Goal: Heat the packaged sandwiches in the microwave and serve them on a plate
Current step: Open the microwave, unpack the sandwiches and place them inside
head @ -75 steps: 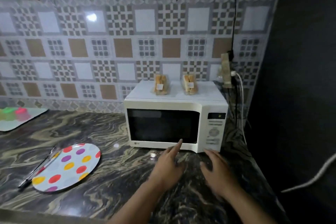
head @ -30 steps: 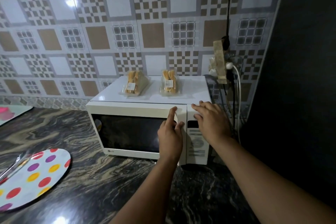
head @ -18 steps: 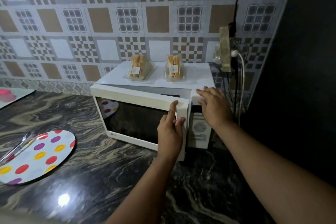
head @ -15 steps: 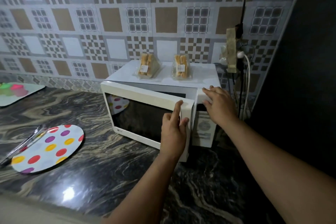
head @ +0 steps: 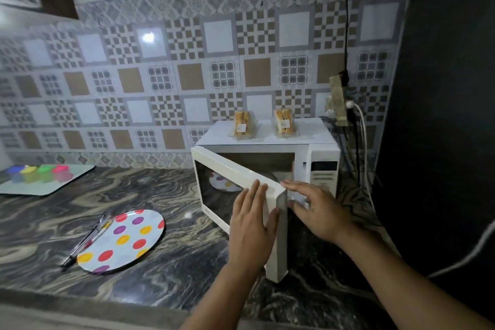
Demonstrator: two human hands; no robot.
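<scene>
The white microwave stands at the right of the counter, and its door is swung partly out towards me, hinged on the left. My left hand holds the door's free edge, fingers flat on the front and thumb round the edge. Just behind that edge is my right hand, fingers spread and holding nothing. Two packaged sandwiches stand side by side on the microwave's top. A polka-dot plate lies on the counter to the left.
Metal tongs lie against the plate's left rim. A pale tray with several coloured cups sits at the far left by the tiled wall. Cables and a plug hang to the right of the microwave, beside a dark wall.
The microwave door has swung further open towards me under my left hand. My right hand left the microwave's top right corner and now sits behind the door's edge. The camera pulled back.
</scene>
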